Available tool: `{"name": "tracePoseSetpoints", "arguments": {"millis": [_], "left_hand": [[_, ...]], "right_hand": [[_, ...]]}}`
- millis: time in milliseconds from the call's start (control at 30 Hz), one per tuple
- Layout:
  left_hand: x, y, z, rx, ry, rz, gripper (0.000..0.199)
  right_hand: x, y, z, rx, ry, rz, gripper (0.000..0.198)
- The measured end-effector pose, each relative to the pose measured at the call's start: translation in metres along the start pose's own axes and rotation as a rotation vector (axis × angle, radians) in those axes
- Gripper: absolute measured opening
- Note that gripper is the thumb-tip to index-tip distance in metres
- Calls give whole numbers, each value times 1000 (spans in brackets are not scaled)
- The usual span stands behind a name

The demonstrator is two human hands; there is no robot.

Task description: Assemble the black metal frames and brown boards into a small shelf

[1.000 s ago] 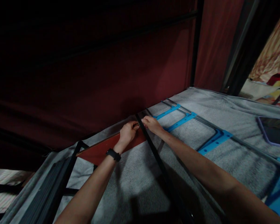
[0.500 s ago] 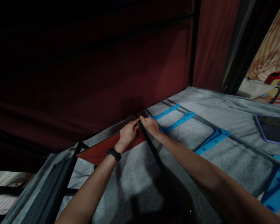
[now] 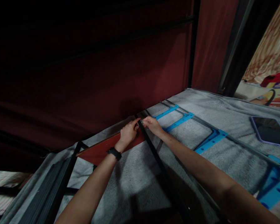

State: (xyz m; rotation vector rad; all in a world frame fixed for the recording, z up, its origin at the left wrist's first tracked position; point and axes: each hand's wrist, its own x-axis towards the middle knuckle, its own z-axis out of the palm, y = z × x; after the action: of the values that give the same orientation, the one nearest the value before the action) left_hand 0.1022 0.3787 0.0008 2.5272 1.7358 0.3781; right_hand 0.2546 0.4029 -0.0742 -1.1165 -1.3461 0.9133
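A long black metal bar (image 3: 156, 156) runs from near me toward the dark red wall. At its far end my left hand (image 3: 128, 132), with a black wristband (image 3: 114, 153), is closed about the bar, its index finger pressed against the top. Just right of the bar, my right hand (image 3: 152, 125) pinches a small shiny metal piece, perhaps a screw, against the bar's side; the piece is mostly covered by fingers. Beneath my left hand lies a reddish-brown board (image 3: 99, 154), which meets the bar on its right and a black frame (image 3: 71, 168) on its left.
Blue brackets (image 3: 211, 141) joined by dark rods lie to the right on the grey blanket (image 3: 128, 186). A phone (image 3: 269, 129) rests farther right. Dark slats (image 3: 46, 189) lie at the left. A dark red wall (image 3: 142, 71) closes off the back.
My right hand has drawn slightly back to the right from the bar's top, and a shiny piece now shows at its fingertips. My left hand stays on the bar. The view has shifted slightly.
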Motion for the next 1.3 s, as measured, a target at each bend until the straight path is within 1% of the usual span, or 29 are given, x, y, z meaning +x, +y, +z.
{"name": "tracePoseSetpoints", "arguments": {"millis": [133,200,300,367,433,500,567,633,667,733,800,867,900,967,1033,1067,1133,1200,1233,1300], "left_hand": [[0,0,-1,-7,-2,14,49],[-1,1,-2,-7,-6,11,49],[-1,2,-5,-13,-18,-2,50],[-2,3,-6,-20,-29,-13,51],[-2,3,-6,-19,-31,-23,51],[-1,3,-6,-11,-25,-26,51],[-1,2,-5,-8,-29,-15,50],[-1,1,-5,-3,-33,-6,50],[-1,1,-6,3,-32,-8,50],[-2,2,-6,20,-27,-21,50],[-2,2,-7,23,-32,-29,50],[-2,3,-7,18,-41,-29,49],[-2,3,-7,17,-41,-28,48],[-2,2,-6,16,-34,-22,49],[-2,2,-6,16,-30,-20,49],[-2,1,-6,16,-30,-23,50],[-2,1,-6,20,-39,-29,50],[-1,1,-6,23,-44,-28,50],[-1,1,-6,23,-46,-23,50],[-1,0,-6,17,-45,-19,50]], "right_hand": [[3,-6,-1,-275,-3,-60,32],[4,-9,-2,-313,-16,-44,39],[2,-6,-1,-188,-20,7,41],[0,-1,2,-65,-4,11,32],[-2,0,4,-32,3,-8,22],[-3,-2,4,-145,-14,-34,20],[-3,-8,1,-308,-42,-37,28],[-2,-13,-3,-401,-76,-32,35],[-2,-14,-4,-404,-83,-29,37],[-3,-14,-5,-335,-68,-11,38],[-4,-10,-2,-228,-50,1,33],[-5,-7,1,-199,-43,-26,27],[-5,-7,2,-232,-44,-48,26],[-3,-7,2,-356,-48,-74,29],[0,-9,0,-455,-49,-58,35],[1,-9,-1,-452,-49,-42,38],[4,-9,-2,-364,-49,-12,40],[5,-6,-1,-253,-49,-2,36],[5,-5,1,-220,-42,-14,32],[5,-4,4,-222,-22,-54,26]]}}
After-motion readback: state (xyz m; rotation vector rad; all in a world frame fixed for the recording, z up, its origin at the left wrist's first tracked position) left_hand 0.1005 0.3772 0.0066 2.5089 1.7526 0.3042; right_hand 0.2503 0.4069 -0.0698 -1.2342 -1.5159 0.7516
